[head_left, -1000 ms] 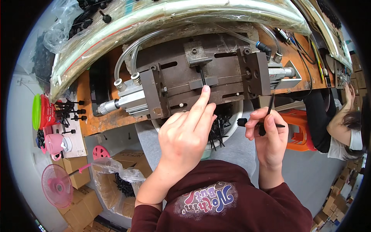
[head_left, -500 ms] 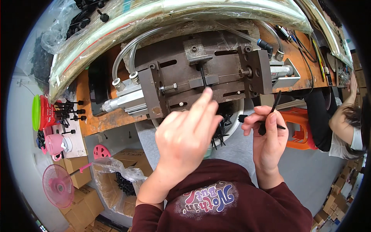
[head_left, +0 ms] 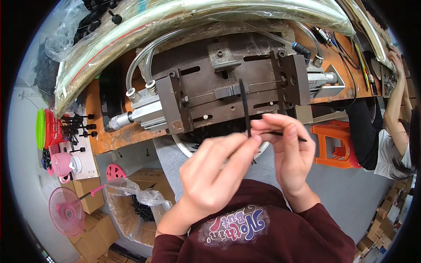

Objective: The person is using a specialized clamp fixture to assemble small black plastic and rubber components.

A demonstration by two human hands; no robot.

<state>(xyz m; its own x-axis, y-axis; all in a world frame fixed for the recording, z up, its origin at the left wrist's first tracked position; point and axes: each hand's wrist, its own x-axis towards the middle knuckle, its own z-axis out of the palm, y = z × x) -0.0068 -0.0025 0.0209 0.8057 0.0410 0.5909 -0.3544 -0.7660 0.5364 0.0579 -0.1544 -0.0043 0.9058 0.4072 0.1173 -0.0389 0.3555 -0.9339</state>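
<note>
My left hand (head_left: 217,168) is closed in a pinch at the lower end of a thin black rod (head_left: 244,103) that points up and away from me. Close on its right, my right hand (head_left: 294,153) has curled fingers around a second slim black rod (head_left: 300,139), lying roughly sideways. The fingertips of both hands nearly meet, so the rods' inner ends are hidden. Just beyond them stands a brown metal clamping fixture (head_left: 201,83). Its small grey jaw block (head_left: 230,91) is partly crossed by the upright rod, and no part shows held there.
Air cylinders (head_left: 149,111) with clear hoses flank the fixture. A pale-rimmed basket (head_left: 182,147) of black parts sits under my hands. Lower left are a plastic-lined carton (head_left: 127,215) and a pink fan (head_left: 66,213). An orange stool (head_left: 322,147) and another person's arm (head_left: 398,114) are at right.
My left hand has drawn back from the fixture, and the black rod that stood in it is gone from there. The fixture's left plunger has pulled back. My right hand has moved left.
</note>
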